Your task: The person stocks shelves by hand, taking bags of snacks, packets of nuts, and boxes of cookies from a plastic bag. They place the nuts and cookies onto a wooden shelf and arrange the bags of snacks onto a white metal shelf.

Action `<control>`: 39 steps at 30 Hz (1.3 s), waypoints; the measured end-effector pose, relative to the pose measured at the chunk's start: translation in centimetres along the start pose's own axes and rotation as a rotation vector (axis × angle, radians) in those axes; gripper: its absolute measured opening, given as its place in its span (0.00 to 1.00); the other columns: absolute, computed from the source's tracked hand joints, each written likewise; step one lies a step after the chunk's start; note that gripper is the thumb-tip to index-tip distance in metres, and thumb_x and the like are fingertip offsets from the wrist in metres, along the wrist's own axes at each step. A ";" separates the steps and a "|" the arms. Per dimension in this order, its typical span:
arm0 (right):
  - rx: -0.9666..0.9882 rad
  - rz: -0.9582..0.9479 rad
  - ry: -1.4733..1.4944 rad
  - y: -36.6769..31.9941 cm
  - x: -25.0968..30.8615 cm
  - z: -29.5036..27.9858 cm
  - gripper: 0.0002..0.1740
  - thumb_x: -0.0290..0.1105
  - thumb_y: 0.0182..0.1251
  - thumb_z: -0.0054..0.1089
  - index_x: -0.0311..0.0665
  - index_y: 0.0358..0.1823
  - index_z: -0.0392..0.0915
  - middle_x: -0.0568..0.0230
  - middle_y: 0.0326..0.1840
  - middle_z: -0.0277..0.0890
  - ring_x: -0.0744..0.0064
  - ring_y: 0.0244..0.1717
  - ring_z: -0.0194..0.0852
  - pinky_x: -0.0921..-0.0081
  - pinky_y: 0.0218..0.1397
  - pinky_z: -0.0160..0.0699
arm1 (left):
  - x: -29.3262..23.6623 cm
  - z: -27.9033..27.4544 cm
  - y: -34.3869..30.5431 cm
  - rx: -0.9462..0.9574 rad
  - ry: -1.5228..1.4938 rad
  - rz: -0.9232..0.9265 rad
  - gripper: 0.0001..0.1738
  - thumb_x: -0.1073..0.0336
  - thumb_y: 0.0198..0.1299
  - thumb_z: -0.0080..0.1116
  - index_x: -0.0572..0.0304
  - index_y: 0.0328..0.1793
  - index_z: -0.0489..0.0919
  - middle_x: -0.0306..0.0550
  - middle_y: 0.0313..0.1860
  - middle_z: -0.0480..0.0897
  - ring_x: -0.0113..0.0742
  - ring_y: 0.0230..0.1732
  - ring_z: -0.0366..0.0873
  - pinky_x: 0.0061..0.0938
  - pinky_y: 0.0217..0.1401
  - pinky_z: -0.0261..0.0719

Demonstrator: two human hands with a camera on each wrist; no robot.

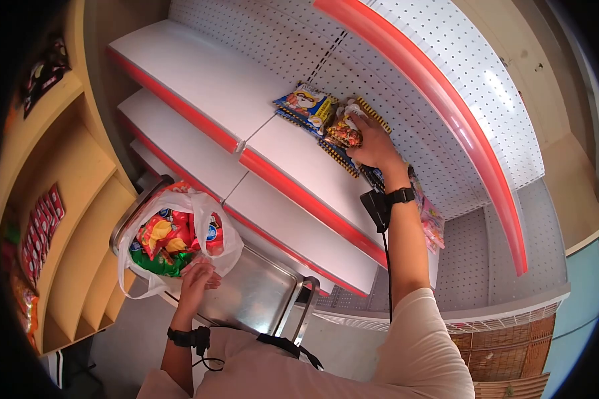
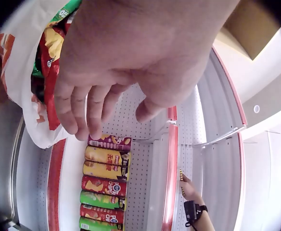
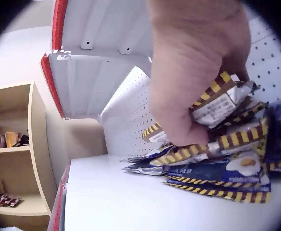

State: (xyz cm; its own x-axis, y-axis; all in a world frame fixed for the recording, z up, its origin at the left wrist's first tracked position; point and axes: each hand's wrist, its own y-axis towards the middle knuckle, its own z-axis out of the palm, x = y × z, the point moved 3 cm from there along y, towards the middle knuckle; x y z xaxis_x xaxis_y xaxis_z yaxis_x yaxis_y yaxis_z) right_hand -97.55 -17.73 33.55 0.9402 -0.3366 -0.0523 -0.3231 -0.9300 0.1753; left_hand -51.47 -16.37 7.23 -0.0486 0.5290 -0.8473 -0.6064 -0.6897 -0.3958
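Observation:
My right hand [image 1: 377,145] reaches onto the white shelf and grips a brown snack packet [image 1: 345,130] with striped yellow-and-black edges. In the right wrist view, the thumb presses down over this packet, among several dark blue packets [image 3: 217,172] lying flat beneath. Another blue and yellow packet [image 1: 306,106] lies to its left. My left hand [image 1: 198,282] hovers at the near side of a white plastic bag [image 1: 229,249], its fingers loosely bent with nothing between them. Red and green snack bags [image 1: 160,234] fill that bag.
Under the plastic bag is a metal cart [image 1: 253,286] with a raised handle. Red-edged shelves [image 1: 180,86] stand in front, with another overhanging shelf [image 1: 459,126] above. Several chip canisters [image 2: 104,185] line a lower shelf. A wooden rack [image 1: 80,173] stands at the left.

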 end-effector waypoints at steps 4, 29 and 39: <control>0.029 -0.005 0.011 -1.6 2.0 -2.6 0.48 0.39 0.39 0.67 0.40 0.69 0.61 0.42 0.68 0.62 0.47 0.68 0.60 0.66 0.71 0.60 | -0.1 0.6 0.2 0.011 -0.006 -0.001 0.13 0.60 0.66 0.51 0.62 0.49 0.75 0.45 0.34 0.81 0.30 0.33 0.80 0.23 0.37 0.79; 0.140 0.173 -0.157 -1.3 -1.0 -2.8 0.68 0.60 0.31 0.75 0.32 0.73 0.51 0.43 0.74 0.51 0.49 0.75 0.47 0.57 0.75 0.49 | 0.4 1.7 0.8 0.017 0.039 0.002 0.09 0.63 0.65 0.52 0.61 0.43 0.76 0.44 0.33 0.82 0.30 0.33 0.82 0.25 0.37 0.80; 0.310 0.171 0.709 1.1 -3.4 -1.8 0.61 0.50 0.40 0.76 0.27 0.72 0.51 0.46 0.68 0.62 0.59 0.68 0.60 0.72 0.72 0.53 | -8.4 8.1 -0.7 0.406 0.097 0.205 0.10 0.70 0.66 0.53 0.65 0.51 0.74 0.44 0.45 0.79 0.28 0.49 0.77 0.24 0.55 0.75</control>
State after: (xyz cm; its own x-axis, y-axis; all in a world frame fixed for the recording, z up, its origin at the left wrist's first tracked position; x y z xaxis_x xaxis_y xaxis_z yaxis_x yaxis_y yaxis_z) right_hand -100.88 -17.40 35.75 0.6854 -0.4013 0.6076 -0.3869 -0.9076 -0.1631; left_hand -57.10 -16.33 17.52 -0.1373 0.3392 -0.9306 -0.8547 -0.5154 -0.0618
